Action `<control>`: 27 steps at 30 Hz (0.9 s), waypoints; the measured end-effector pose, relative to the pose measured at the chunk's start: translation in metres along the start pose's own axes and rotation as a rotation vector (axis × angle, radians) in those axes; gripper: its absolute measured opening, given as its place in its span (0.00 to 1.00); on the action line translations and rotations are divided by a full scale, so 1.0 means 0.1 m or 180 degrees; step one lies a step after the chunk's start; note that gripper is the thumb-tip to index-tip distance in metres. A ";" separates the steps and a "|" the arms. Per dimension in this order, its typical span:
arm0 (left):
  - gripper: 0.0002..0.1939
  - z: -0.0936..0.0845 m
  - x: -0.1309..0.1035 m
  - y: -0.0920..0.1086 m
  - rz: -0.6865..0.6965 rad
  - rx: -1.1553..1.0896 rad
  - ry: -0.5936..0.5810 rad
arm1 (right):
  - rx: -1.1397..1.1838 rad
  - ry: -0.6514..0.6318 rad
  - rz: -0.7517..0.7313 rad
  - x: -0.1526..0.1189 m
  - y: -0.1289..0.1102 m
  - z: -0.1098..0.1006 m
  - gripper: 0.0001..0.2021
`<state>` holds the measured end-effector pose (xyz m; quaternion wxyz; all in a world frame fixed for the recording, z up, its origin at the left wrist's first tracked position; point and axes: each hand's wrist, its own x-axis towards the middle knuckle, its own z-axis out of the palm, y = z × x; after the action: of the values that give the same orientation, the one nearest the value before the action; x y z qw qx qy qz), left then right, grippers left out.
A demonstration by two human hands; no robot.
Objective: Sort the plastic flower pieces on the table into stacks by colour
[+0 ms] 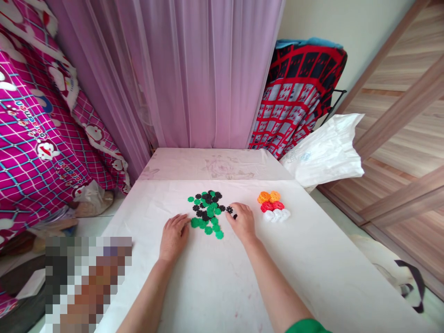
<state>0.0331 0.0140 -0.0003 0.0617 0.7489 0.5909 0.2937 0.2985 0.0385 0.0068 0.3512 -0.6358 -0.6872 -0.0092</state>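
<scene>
A loose pile of green notched plastic discs [210, 212] and black notched discs [211, 198] lies in the middle of the white-covered table [204, 277]. My left hand [174, 233] rests palm down at the pile's left edge, fingers stretched out, the tips beside the green discs. To the right of the pile, my right hand [242, 221] has its thumb and forefinger around a black notched disc [229, 210]. Another small black piece [235, 216] shows beneath that hand, partly hidden by the fingers.
Right of my right hand sit orange [269, 197], red [272, 206] and white discs [276, 215] in grouped rows. A white plastic bag [326, 150] stands by the table's far right edge. Behind the table hangs a pink curtain [208, 74].
</scene>
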 end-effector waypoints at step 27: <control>0.16 -0.02 0.00 0.01 0.0037 0.0054 0.0036 | -0.0188 -0.0114 0.0460 -0.23 0.17 -0.09 0.08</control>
<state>0.0329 0.0134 0.0014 0.0503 0.7511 0.5893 0.2933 0.3163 0.0172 -0.0049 0.3198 -0.6940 -0.6451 0.0074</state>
